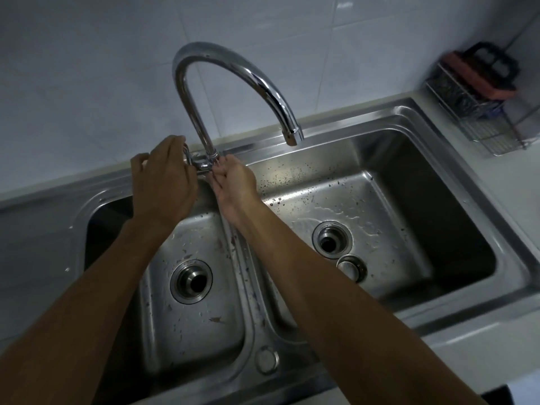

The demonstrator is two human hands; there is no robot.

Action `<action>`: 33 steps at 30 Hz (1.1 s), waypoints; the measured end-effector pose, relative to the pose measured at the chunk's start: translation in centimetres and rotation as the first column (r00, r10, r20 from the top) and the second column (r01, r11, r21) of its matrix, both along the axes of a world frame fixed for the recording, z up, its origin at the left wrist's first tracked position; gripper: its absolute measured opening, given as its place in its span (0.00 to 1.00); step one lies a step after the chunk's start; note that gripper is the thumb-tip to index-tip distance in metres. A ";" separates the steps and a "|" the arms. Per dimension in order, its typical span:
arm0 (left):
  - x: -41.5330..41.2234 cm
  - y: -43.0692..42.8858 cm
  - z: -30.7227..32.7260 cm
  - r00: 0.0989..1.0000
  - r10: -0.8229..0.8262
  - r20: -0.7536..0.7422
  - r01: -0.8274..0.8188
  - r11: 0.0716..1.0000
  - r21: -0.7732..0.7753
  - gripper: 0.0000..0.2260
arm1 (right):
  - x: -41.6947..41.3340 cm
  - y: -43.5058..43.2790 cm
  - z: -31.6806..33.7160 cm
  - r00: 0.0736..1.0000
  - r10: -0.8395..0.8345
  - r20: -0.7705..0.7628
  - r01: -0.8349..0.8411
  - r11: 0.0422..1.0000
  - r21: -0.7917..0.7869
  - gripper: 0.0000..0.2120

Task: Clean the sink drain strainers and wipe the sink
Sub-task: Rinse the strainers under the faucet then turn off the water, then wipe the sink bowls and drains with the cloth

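A steel double sink [409,133] lies below me, wet and speckled with dirt. The left basin's drain [191,281] and the right basin's drain [332,240] both stand open. A round metal strainer [350,268] lies in the right basin just beside its drain. The chrome faucet [233,74] arches over the right basin with no water running. My left hand [162,178] is closed around the faucet handle at the base. My right hand [233,178] has its fingers at the other side of the faucet base, touching it.
A wire rack [479,112] with an orange sponge [479,77] and a black item stands on the counter at the back right. White tiled wall [87,68] rises behind the sink. A round cap [266,360] sits on the front rim between the basins.
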State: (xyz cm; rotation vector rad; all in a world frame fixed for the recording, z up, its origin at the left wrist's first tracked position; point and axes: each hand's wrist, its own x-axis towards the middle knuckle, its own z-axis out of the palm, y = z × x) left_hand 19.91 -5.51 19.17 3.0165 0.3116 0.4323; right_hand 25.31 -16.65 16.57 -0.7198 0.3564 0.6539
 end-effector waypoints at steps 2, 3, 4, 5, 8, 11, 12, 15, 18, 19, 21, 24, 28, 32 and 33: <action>-0.3 -0.3 0.1 1.000 0.005 -0.018 -0.005 1.000 -0.017 0.21 | -0.9 -0.4 0.0 1.000 -0.007 -0.019 0.007 1.000 -0.009 0.20; -0.4 -0.5 0.1 1.000 0.008 -0.026 -0.008 1.000 -0.029 0.21 | -1.3 -0.7 -0.1 0.999 -0.014 -0.031 0.014 1.000 -0.001 0.23; -0.4 -0.7 0.2 0.999 0.012 -0.032 -0.013 0.999 -0.038 0.21 | -1.7 -1.0 -0.1 0.999 -0.016 -0.037 0.016 1.000 0.006 0.25; -0.4 -0.9 0.2 0.999 0.018 -0.038 -0.020 0.999 -0.046 0.21 | -2.1 -1.3 -0.2 0.999 -0.015 -0.036 0.016 1.000 0.011 0.26; -0.4 -1.3 0.4 0.997 0.044 -0.068 -0.048 0.997 -0.062 0.23 | -2.5 -2.3 -0.1 0.998 -0.030 -0.051 0.031 1.000 0.006 0.25; -0.8 -2.4 0.4 0.986 0.093 -0.137 -0.105 0.991 -0.079 0.31 | -2.6 -3.3 0.5 1.000 -0.002 -0.021 0.002 1.000 -0.024 0.18; -1.1 -3.1 0.2 0.983 0.098 -0.154 -0.112 0.990 -0.087 0.33 | -2.6 -3.7 0.6 0.999 0.030 0.019 -0.028 0.997 -0.076 0.14; -2.5 -5.7 -0.9 0.985 0.078 -0.155 -0.098 0.987 -0.126 0.37 | -2.5 -5.8 0.7 0.946 0.187 0.263 -0.050 0.890 -0.452 0.10; -3.7 -8.2 -2.4 0.989 0.021 -0.146 -0.053 0.974 -0.219 0.38 | -2.8 -9.6 0.0 0.720 0.511 0.471 0.098 0.597 -0.797 0.12; -3.7 -9.5 -2.8 0.989 -0.003 -0.148 -0.033 0.970 -0.239 0.37 | -2.7 -11.5 -0.4 0.639 0.615 0.463 0.135 0.503 -0.854 0.15; -3.6 -11.4 -3.7 0.984 -0.027 -0.174 -0.013 0.974 -0.227 0.35 | -2.4 -14.8 -1.1 0.521 0.755 0.399 0.221 0.332 -0.917 0.20; -2.4 -16.4 -4.8 0.961 -0.082 -0.263 0.026 0.977 -0.209 0.34 | -1.8 -21.9 -1.4 0.465 0.836 0.293 0.343 0.135 -0.930 0.21; -0.3 -24.4 -6.0 0.932 -0.210 -0.295 0.149 0.965 -0.217 0.36 | -1.6 -32.8 -1.2 0.489 0.853 0.185 0.425 -0.047 -0.904 0.21; 2.4 -34.2 -6.5 0.895 -0.340 -0.289 0.275 0.930 -0.243 0.36 | -1.4 -43.9 -0.6 0.581 0.812 0.058 0.414 -0.233 -0.880 0.22; 3.0 -36.8 -6.4 0.887 -0.368 -0.279 0.297 0.918 -0.264 0.36 | -1.4 -46.7 -0.5 0.598 0.801 0.025 0.410 -0.279 -0.868 0.23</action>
